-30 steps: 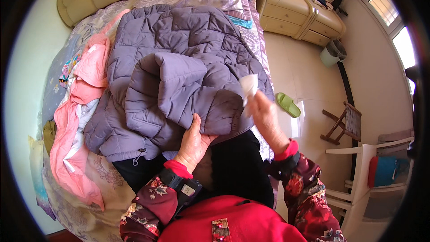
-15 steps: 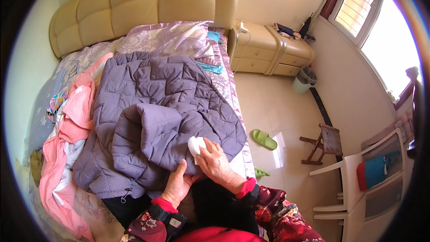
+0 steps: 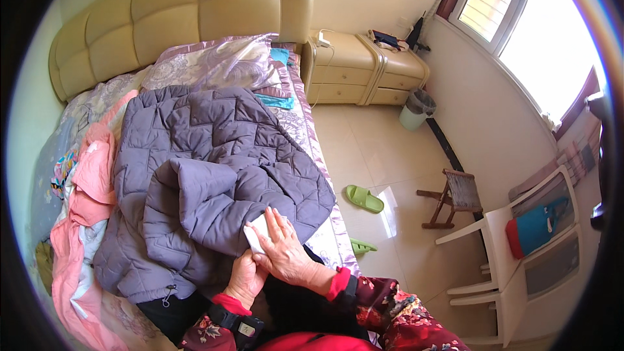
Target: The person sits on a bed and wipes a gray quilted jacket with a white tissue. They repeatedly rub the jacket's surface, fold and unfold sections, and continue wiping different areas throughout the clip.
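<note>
A purple-grey quilted jacket [image 3: 214, 123] lies spread on the bed, one sleeve [image 3: 218, 221] folded across its front toward me. My right hand [image 3: 286, 253] presses a folded white cloth or tissue [image 3: 258, 231] flat against the sleeve's near end, fingers stretched over it. Its lower part is hidden under my palm. Just left of that, my left hand [image 3: 248, 276] is curled at the sleeve's end, its thumb against my right hand. Its fingertips are out of sight. A drawcord [image 3: 169, 294] hangs from the jacket's near left hem.
Pink clothing [image 3: 91, 188] is heaped along the bed's left side. Pillows [image 3: 214, 65] lie below the padded headboard [image 3: 169, 6]. To the right are green slippers [image 3: 364, 199], a folding stool [image 3: 452, 196], white chairs [image 3: 507, 253], a bin [image 3: 416, 110] and nightstands [image 3: 341, 68].
My right hand has turned and flattened over the white cloth, moving down and left toward my left hand. The whole view has shifted, so the room appears further left.
</note>
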Demonstrator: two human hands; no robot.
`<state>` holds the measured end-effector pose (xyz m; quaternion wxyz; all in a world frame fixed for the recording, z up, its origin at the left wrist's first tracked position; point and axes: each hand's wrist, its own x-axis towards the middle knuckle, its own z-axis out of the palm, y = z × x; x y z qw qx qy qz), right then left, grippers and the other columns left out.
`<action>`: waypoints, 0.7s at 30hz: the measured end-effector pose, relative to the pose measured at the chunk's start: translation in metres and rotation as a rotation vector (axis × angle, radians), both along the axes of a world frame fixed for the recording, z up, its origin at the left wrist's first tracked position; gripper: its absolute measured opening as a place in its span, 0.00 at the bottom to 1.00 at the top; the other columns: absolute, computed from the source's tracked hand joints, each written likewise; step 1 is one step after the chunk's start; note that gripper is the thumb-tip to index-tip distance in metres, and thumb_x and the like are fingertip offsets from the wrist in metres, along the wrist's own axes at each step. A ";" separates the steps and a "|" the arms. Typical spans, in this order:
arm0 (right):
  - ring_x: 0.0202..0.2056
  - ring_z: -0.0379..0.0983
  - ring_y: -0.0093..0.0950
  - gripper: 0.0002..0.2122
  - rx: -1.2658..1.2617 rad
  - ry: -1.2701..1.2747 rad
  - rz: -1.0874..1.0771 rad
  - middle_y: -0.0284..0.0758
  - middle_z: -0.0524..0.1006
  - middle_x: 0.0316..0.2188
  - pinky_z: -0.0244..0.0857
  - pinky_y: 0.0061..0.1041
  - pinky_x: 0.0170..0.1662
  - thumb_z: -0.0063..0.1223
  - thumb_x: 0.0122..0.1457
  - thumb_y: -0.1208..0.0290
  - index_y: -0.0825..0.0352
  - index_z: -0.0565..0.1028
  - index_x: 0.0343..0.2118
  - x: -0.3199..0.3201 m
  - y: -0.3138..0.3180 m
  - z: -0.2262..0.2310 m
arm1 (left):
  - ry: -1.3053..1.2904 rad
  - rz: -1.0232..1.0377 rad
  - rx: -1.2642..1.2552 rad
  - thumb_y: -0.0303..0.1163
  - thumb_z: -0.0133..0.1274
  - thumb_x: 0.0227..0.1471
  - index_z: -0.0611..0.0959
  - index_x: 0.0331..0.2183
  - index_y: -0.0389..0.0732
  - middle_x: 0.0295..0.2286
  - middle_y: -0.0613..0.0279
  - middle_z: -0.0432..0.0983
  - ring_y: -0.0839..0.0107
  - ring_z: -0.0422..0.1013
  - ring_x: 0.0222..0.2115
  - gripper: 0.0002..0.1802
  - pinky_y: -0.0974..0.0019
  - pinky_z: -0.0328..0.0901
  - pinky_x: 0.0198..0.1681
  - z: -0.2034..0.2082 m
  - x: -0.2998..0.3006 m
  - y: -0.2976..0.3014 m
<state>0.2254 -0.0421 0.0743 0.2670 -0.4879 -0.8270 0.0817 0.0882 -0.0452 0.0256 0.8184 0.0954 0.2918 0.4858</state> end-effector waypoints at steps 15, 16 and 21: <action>0.15 0.69 0.38 0.09 -0.199 0.700 -0.360 0.40 0.69 0.13 0.64 0.30 0.21 0.44 0.63 0.69 0.70 0.68 0.31 0.046 0.085 -0.024 | -0.113 0.025 0.087 0.38 0.45 0.62 0.70 0.52 0.31 0.52 0.52 0.69 0.59 0.66 0.53 0.23 0.51 0.62 0.57 0.028 -0.025 -0.006; 0.19 0.71 0.37 0.07 -0.306 0.687 -0.306 0.41 0.72 0.18 0.65 0.30 0.25 0.44 0.63 0.70 0.69 0.70 0.35 0.045 0.066 0.009 | -0.107 0.044 0.085 0.39 0.45 0.62 0.71 0.52 0.33 0.51 0.54 0.70 0.61 0.66 0.53 0.23 0.51 0.62 0.57 0.026 -0.026 -0.006; 0.58 0.56 0.49 0.21 0.052 0.195 0.105 0.52 0.60 0.57 0.50 0.45 0.60 0.52 0.55 0.68 0.63 0.69 0.53 0.002 0.003 0.006 | -0.148 0.019 -0.021 0.39 0.48 0.60 0.72 0.53 0.40 0.48 0.64 0.71 0.71 0.68 0.49 0.22 0.63 0.63 0.53 0.020 -0.011 -0.003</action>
